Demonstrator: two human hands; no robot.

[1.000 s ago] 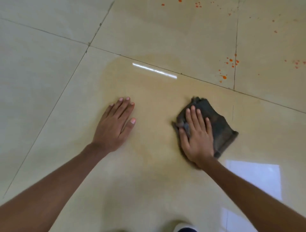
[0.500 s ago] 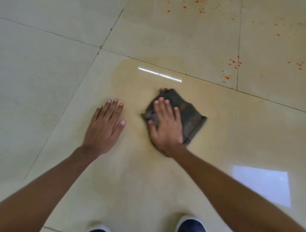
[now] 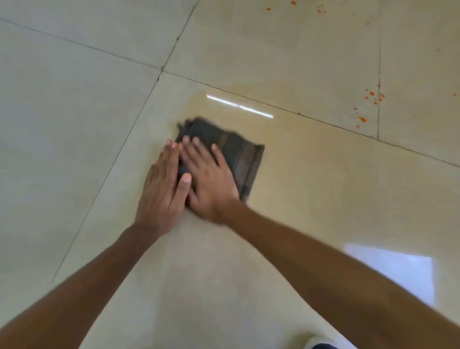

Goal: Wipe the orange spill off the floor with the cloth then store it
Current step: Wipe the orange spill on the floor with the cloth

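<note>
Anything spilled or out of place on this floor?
Yes. Orange droplets speckle the tiles far right of the cloth, with more at the top edge. A yellowish wet smear surrounds the cloth.

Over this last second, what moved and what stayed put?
The right hand slid the cloth leftward across the wet tile until it met the left hand, which stayed flat on the floor. Nothing was let go. The orange spots farther right remain unwiped.

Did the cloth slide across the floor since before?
Yes. The cloth slid left, away from the orange drops and toward the left hand resting on the floor.
</note>
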